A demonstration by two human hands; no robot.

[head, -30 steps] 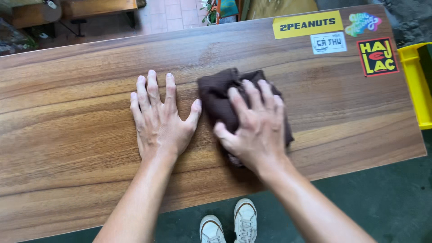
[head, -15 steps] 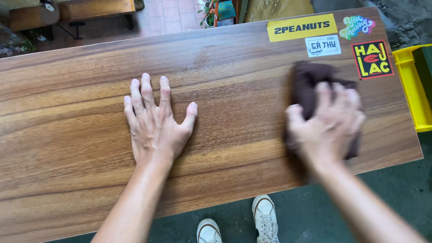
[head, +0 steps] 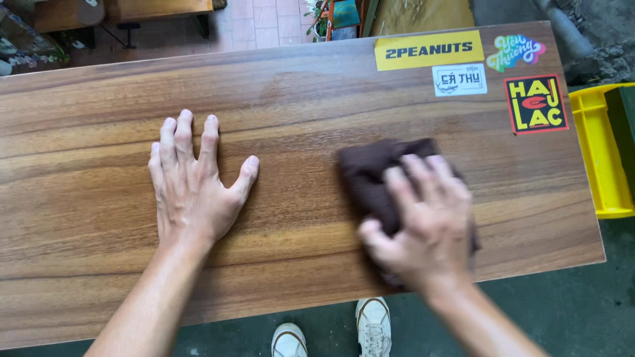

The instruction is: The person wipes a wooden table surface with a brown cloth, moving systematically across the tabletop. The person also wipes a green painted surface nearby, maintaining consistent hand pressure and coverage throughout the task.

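Brown cloth (head: 374,173) is pinned flat under my right hand (head: 423,228), bunched up a bit, with most of it poking out past my fingertips and toward my left hand. Fingers are spread and pressing down on it, palm on top, not really gripping, just flat pressure on the wooden counter (head: 297,99). That hand looks a little blurry. My left hand (head: 192,188) is well apart from the cloth, off to its left, holding nothing, palm down with fingers fanned out and thumb angled toward the cloth. Both forearms come up from the near edge, my right one slanting inward.
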